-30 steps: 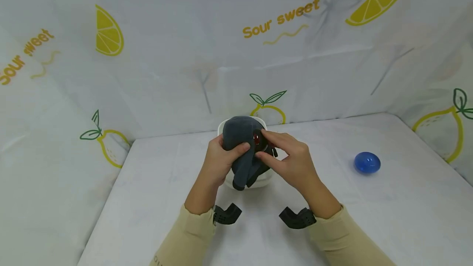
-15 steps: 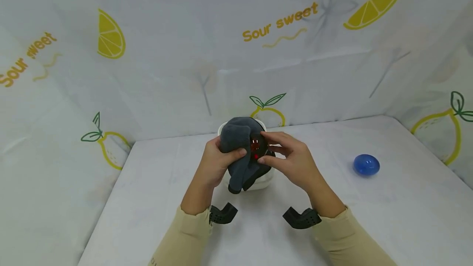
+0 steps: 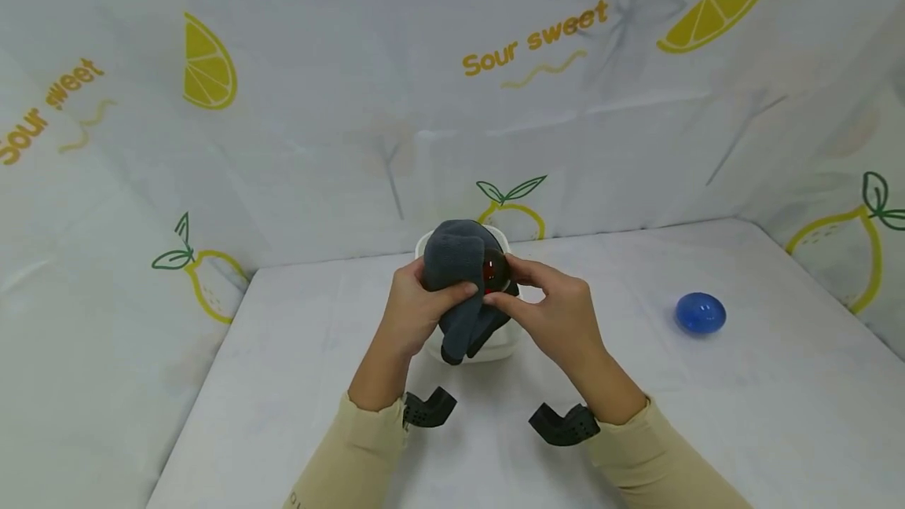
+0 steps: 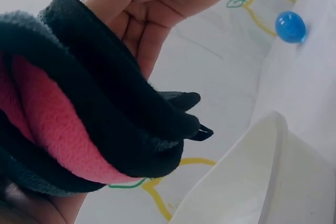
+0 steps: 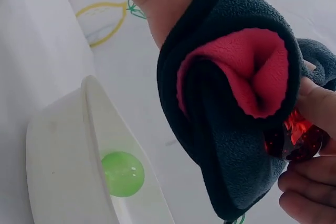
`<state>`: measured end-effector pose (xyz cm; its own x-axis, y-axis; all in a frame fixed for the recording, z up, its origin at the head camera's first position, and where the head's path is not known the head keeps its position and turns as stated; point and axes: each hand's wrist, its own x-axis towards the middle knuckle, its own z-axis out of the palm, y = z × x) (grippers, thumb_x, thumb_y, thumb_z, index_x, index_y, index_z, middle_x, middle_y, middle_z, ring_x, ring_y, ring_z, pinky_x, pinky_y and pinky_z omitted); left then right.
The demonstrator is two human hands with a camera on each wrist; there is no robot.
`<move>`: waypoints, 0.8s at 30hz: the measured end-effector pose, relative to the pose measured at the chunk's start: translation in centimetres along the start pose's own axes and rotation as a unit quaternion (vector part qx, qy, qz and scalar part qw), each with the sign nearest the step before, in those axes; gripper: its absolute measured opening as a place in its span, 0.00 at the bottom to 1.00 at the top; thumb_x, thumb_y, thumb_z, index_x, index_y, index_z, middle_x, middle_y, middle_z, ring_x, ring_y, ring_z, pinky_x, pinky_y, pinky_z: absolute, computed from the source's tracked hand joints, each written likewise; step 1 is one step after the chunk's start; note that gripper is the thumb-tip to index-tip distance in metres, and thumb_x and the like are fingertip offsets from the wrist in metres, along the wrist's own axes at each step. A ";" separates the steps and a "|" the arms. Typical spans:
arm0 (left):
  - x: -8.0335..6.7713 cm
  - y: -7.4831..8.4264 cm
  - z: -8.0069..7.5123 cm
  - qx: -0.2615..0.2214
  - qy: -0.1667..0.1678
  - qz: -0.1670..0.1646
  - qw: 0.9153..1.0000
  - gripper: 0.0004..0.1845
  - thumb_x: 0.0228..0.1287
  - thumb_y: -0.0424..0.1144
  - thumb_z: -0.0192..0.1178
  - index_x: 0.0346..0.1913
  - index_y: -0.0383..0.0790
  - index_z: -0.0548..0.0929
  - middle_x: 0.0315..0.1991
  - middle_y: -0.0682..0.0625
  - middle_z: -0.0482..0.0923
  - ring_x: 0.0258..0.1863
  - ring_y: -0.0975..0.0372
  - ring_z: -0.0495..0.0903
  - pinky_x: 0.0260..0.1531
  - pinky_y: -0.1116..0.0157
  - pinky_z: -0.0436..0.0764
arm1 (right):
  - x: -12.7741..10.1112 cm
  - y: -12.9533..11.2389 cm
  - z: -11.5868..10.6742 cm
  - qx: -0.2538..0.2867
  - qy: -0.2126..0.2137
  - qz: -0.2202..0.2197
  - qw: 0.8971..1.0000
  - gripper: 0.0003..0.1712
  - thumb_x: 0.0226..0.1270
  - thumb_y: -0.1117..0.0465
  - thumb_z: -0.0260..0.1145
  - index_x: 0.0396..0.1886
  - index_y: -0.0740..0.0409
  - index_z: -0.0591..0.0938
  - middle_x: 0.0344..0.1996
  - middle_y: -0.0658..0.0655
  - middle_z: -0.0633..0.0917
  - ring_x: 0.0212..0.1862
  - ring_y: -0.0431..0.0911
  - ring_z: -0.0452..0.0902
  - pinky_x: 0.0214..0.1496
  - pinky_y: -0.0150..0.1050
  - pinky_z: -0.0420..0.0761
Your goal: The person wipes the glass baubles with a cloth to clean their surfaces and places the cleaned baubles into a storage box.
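A dark grey fleece cloth with a pink-red lining is held up over a white bowl. My left hand grips the cloth from the left, with the thumb across its front. At the cloth's opening, my right hand pinches a shiny red ball between thumb and fingers. The right wrist view shows the red ball pressed against the cloth's edge. A green ball lies inside the bowl. The left wrist view shows the folded cloth above the bowl's rim.
A blue ball rests on the white table to the right, well apart from the hands. Lemon-print sheets wall the table at the back and both sides. The blue ball also shows in the left wrist view.
The right hand's thumb and fingers have drawn closer round the red ball at the cloth's opening. Both hands and the cloth stay over the bowl with only small shifts.
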<state>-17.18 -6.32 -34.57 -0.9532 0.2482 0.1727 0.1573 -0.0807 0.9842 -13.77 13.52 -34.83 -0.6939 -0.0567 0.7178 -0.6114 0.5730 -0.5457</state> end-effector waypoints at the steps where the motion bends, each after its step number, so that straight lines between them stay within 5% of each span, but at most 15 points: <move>1: 0.1 0.0 -0.1 0.004 0.000 0.002 1.000 0.24 0.54 0.35 0.73 0.55 0.35 0.80 0.50 0.40 0.82 0.47 0.52 0.83 0.46 0.57 0.85 | 0.0 -0.1 0.0 -0.014 0.001 -0.013 1.000 0.35 0.40 0.57 0.84 0.51 0.64 0.85 0.40 0.59 0.89 0.41 0.49 0.87 0.40 0.41 0.86; 6: 0.0 -0.1 -0.5 0.017 -0.002 0.014 1.000 0.23 0.53 0.34 0.72 0.53 0.33 0.81 0.48 0.39 0.83 0.45 0.52 0.84 0.44 0.56 0.85 | 0.1 -0.1 -0.1 -0.021 -0.013 -0.024 0.999 0.34 0.40 0.56 0.84 0.48 0.66 0.85 0.37 0.60 0.90 0.38 0.49 0.88 0.36 0.42 0.86; 13: -0.2 0.2 -0.6 0.027 -0.002 0.013 1.000 0.22 0.52 0.32 0.72 0.51 0.33 0.81 0.46 0.40 0.83 0.44 0.54 0.84 0.44 0.57 0.85 | 0.1 -0.5 -0.3 0.059 -0.059 0.107 0.991 0.28 0.46 0.57 0.82 0.50 0.58 0.86 0.36 0.54 0.90 0.37 0.44 0.88 0.37 0.35 0.85; 18: -0.1 0.1 -0.6 0.018 0.006 -0.007 1.000 0.25 0.50 0.33 0.73 0.53 0.33 0.81 0.48 0.40 0.83 0.45 0.53 0.84 0.43 0.57 0.85 | 0.0 -0.1 0.1 -0.008 -0.025 -0.027 0.999 0.35 0.42 0.58 0.83 0.54 0.62 0.84 0.40 0.58 0.89 0.43 0.48 0.86 0.42 0.44 0.86; 24: 0.2 0.1 -0.3 0.035 0.006 -0.025 0.999 0.27 0.49 0.36 0.75 0.54 0.35 0.80 0.48 0.41 0.83 0.45 0.54 0.84 0.44 0.57 0.85 | 0.1 0.0 0.7 -0.099 0.015 -0.167 0.981 0.34 0.42 0.66 0.83 0.53 0.67 0.83 0.48 0.63 0.86 0.49 0.54 0.83 0.48 0.44 0.84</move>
<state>-17.43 -6.61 -34.44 -0.9632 0.2382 0.1242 0.1276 -0.0010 0.9918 -14.12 12.98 -35.06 -0.4552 -0.2464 0.8556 -0.7143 0.6748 -0.1856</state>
